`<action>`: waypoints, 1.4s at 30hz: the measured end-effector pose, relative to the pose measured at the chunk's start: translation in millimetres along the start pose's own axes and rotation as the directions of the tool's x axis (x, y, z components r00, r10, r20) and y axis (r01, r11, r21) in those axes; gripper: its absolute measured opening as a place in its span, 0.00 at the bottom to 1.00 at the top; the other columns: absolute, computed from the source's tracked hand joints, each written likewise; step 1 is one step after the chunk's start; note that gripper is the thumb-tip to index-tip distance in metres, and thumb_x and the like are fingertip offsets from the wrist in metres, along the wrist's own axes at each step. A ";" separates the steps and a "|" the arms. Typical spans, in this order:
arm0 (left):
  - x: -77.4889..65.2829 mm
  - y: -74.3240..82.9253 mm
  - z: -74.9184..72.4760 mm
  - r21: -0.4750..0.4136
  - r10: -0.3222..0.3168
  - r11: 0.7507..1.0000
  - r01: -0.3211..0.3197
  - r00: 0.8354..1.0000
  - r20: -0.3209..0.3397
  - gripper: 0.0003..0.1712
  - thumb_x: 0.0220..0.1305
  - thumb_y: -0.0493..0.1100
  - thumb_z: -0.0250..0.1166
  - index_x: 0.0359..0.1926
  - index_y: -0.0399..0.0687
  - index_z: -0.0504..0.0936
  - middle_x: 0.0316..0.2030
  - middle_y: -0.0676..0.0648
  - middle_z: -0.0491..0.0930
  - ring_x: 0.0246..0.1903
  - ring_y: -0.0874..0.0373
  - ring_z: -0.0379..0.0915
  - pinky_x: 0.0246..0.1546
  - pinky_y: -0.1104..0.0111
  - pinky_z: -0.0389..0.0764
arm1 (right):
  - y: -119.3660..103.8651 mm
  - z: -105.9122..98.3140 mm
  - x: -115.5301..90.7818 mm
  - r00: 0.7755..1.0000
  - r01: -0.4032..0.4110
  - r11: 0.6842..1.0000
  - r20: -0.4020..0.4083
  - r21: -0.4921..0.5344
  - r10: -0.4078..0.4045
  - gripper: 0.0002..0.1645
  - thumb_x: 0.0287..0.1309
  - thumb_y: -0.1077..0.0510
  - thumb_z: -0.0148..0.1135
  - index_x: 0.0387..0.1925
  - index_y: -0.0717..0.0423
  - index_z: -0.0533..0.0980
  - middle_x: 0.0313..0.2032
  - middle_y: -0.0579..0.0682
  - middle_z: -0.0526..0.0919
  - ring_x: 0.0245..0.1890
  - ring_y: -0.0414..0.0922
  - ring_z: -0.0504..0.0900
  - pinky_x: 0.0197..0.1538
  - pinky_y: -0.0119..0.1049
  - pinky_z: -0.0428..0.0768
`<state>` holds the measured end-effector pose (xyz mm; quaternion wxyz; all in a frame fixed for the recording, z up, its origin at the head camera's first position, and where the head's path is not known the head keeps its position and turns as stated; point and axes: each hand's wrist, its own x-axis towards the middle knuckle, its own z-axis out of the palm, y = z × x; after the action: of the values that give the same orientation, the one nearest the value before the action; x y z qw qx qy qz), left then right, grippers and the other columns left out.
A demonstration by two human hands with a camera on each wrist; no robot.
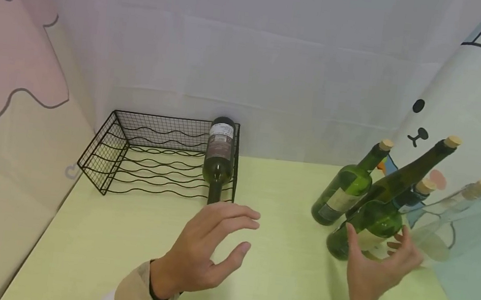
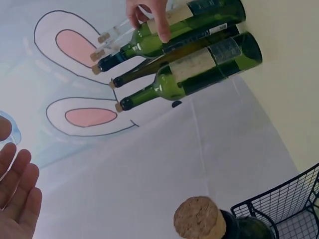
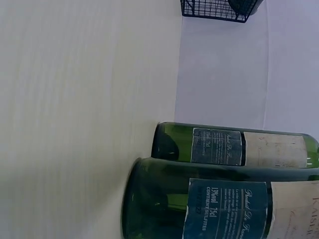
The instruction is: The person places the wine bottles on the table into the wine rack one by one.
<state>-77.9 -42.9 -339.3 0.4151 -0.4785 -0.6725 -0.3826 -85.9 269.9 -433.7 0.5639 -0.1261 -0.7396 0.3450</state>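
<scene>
My right hand (image 1: 380,272) is close behind the front green wine bottle (image 1: 378,219), thumb and fingers spread to either side of its label. That corked bottle stands upright on the table. In the left wrist view the right hand (image 2: 152,12) overlaps the bottle's shoulder. My left hand (image 1: 207,250) hovers over the table, fingers loosely bent and holding nothing. Just beyond it, a dark wine bottle (image 1: 218,155) lies in the right end of a black wire rack (image 1: 155,192), neck toward me. Its cork (image 2: 197,219) shows large in the left wrist view.
Beside the front bottle stand another green bottle (image 1: 342,194), a taller slim dark-green bottle (image 1: 407,171) and clear corked glass bottles (image 1: 442,217) at the right. The pale yellow table (image 1: 280,273) meets a white cloth backdrop (image 1: 276,75), with printed cloth at both sides.
</scene>
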 end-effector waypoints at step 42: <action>-36.0 3.7 28.7 -0.041 -0.155 0.982 0.186 0.907 0.392 0.17 0.72 0.46 0.58 0.58 0.50 0.76 0.59 0.55 0.71 0.60 0.63 0.65 0.62 0.69 0.63 | 62.5 22.3 -42.8 0.665 -0.441 0.896 0.653 -0.048 0.362 0.57 0.37 0.53 0.84 0.69 0.43 0.63 0.57 0.43 0.73 0.55 0.36 0.70 0.58 0.30 0.65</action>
<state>-72.8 -27.5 -382.5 0.2203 -0.4996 -0.7651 -0.3412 -104.9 282.7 -509.3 0.1896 -0.1267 -0.8203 0.5245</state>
